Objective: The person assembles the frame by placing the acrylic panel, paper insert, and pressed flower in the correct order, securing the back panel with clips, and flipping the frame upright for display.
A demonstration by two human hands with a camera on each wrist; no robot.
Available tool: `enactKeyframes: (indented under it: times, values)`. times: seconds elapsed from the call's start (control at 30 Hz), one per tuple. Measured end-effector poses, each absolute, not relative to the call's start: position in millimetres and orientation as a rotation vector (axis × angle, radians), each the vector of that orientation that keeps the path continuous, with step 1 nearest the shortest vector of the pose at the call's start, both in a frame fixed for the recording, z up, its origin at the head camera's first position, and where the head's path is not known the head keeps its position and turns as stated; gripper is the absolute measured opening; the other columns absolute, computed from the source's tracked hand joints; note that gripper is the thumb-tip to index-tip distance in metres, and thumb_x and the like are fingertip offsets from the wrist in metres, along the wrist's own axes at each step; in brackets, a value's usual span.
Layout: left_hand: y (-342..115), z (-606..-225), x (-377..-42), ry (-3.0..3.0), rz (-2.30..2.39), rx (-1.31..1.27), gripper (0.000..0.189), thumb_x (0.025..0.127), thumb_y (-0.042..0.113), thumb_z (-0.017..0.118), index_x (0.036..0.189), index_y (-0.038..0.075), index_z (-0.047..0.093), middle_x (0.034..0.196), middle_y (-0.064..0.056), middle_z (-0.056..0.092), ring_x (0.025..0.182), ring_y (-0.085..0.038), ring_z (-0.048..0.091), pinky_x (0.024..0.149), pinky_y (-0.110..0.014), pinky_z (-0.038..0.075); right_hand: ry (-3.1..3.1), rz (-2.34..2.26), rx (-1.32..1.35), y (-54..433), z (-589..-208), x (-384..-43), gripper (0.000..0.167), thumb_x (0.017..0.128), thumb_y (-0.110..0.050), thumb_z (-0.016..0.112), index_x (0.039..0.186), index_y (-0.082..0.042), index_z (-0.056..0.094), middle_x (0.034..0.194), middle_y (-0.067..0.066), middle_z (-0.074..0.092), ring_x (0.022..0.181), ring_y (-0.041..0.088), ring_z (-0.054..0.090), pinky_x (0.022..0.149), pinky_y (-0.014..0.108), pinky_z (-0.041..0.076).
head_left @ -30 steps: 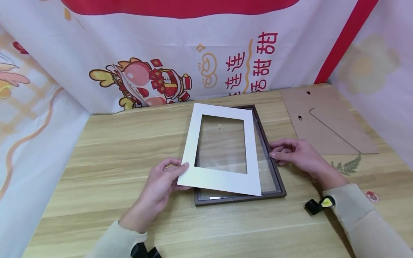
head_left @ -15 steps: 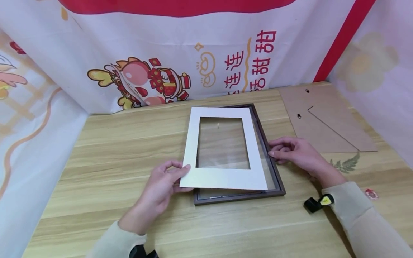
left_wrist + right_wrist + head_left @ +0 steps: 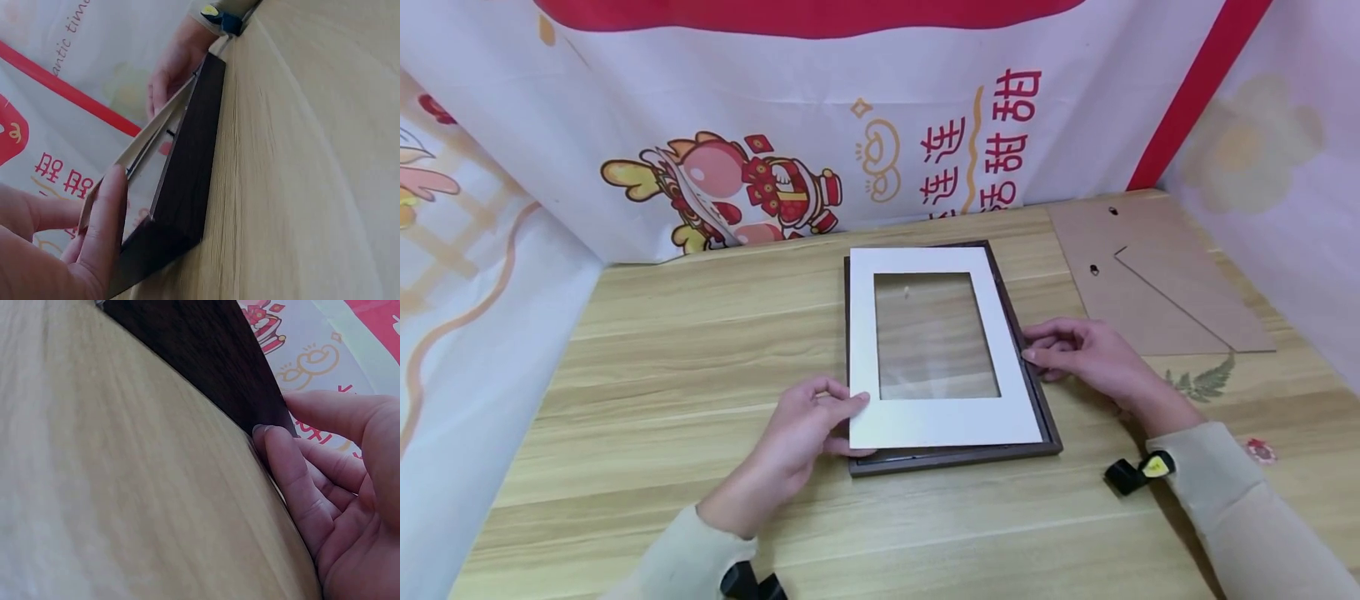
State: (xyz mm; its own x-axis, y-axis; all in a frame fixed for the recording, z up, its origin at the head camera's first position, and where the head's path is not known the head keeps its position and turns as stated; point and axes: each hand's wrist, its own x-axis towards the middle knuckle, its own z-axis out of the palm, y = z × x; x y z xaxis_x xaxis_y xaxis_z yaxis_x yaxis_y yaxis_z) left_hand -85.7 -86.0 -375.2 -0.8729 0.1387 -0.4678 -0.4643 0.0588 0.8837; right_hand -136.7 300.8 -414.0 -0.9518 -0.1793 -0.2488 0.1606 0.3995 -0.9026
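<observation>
A white picture mat (image 3: pixel 943 423) with a rectangular opening lies over the dark picture frame (image 3: pixel 958 456), and glass shows through the opening. My left hand (image 3: pixel 811 429) pinches the mat's near-left corner between thumb and fingers. In the left wrist view that corner of the mat (image 3: pixel 145 134) is tilted up above the dark frame side (image 3: pixel 187 156). At the frame's right side, my right hand (image 3: pixel 1086 358) holds the edge. The right wrist view has its thumb at the top of the frame wall (image 3: pixel 206 356) and curled fingertips (image 3: pixel 275 439) low against it.
A brown backing board (image 3: pixel 1172 283) with hooks and a stand outline lies at the back right. Near the right forearm are a pressed fern leaf (image 3: pixel 1208 381) and a small red-and-white piece (image 3: pixel 1260 451). A printed cloth (image 3: pixel 820 92) hangs behind the wooden table (image 3: pixel 685 350).
My left hand has moved right with the mat, which has turned and now covers most of the frame opening. My right hand has stayed at the frame's right side.
</observation>
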Motion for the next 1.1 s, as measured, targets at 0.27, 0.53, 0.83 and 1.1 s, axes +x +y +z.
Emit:
enactKeyframes:
  times: [0.27,0.53,0.83,1.1]
  values:
    - [-94,-375,-100,2.201,1.416,-0.089,0.025,0.098,0.023,0.080,0.091,0.006,0.063,0.064,-0.004,0.063,0.047,-0.013,0.056,0.044,-0.023,0.048,2.357,-1.589,-0.014,302,-417,-135,0.051,0.101,-0.026,0.078,0.143,0.000,0.063,0.125,0.017,0.075,0.093,0.014,0.076,0.083,0.032,0.068]
    - [-96,-387,-118,2.332,1.351,-0.157,0.034,0.094,0.024,0.086,0.107,0.007,0.059,0.080,-0.007,0.068,0.055,-0.016,0.061,0.047,-0.026,0.053,2.357,-1.574,-0.005,301,-417,-136,0.053,0.101,-0.029,0.078,0.143,-0.001,0.062,0.122,0.014,0.075,0.096,0.015,0.074,0.084,0.030,0.067]
    - [-99,-387,-126,2.331,1.405,-0.208,0.030,0.099,0.017,0.079,0.117,0.002,0.060,0.093,-0.010,0.067,0.056,-0.018,0.067,0.055,-0.035,0.064,2.432,-1.511,-0.024,287,-409,-137,0.045,0.102,-0.019,0.076,0.140,0.000,0.065,0.115,0.018,0.077,0.086,0.017,0.075,0.076,0.032,0.068]
    - [-118,-390,-130,2.334,1.419,-0.185,0.034,0.099,0.017,0.079,0.121,0.001,0.060,0.092,-0.009,0.066,0.058,-0.017,0.066,0.057,-0.035,0.065,2.485,-1.459,-0.079,268,-406,-141,0.039,0.103,-0.017,0.074,0.137,0.002,0.068,0.103,0.016,0.078,0.081,0.022,0.074,0.070,0.032,0.067]
